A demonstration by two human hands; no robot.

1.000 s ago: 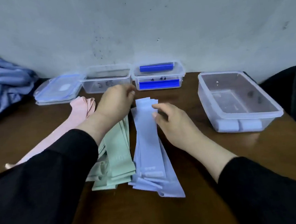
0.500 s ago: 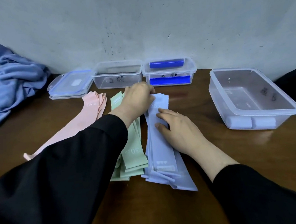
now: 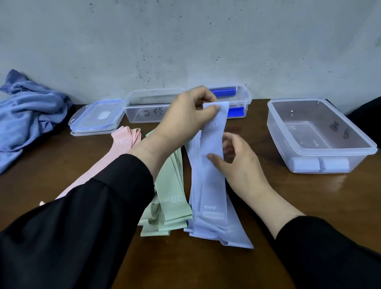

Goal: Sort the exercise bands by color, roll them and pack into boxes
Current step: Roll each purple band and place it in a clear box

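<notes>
handling: lavender band (image 3: 211,156) looks light, limp and stretchy; best taken by its far end to start a roll
look: pale, flat, printed strip atop the lavender pile, frame centre
left hand (image 3: 183,117): fingers pinch its lifted far end
right hand (image 3: 239,163): thumb and fingers curled on its middle

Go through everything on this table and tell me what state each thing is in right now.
Left hand: pinches the far end of the top blue band, lifted.
Right hand: holds that band mid-length.
Blue band pile: flat, unrolled.
Green bands: flat, unrolled.
Pink bands: flat, unrolled.
Large box: open, two rolled pale bands inside.
Two small boxes: open.
Lids: off, stacked.
Blue cloth: crumpled.
</notes>
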